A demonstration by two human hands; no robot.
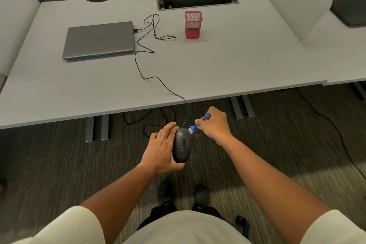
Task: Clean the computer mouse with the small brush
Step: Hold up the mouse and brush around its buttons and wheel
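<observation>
A black wired computer mouse [181,145] is held in the air in front of the desk edge, underside turned up toward me. My left hand [161,148] grips it from the left side, fingers curled round its body. My right hand [214,125] pinches a small blue brush [195,126] with pale bristles. The bristle end touches the far end of the mouse, near where the cable leaves it. The black mouse cable [147,61] runs up over the desk to the laptop.
A shut grey laptop [99,40] lies on the white desk [227,65] at the back left. A red mesh pen holder [193,24] stands behind a cable slot [197,1]. A divider panel [295,12] stands at the right. Carpet and loose cables lie below.
</observation>
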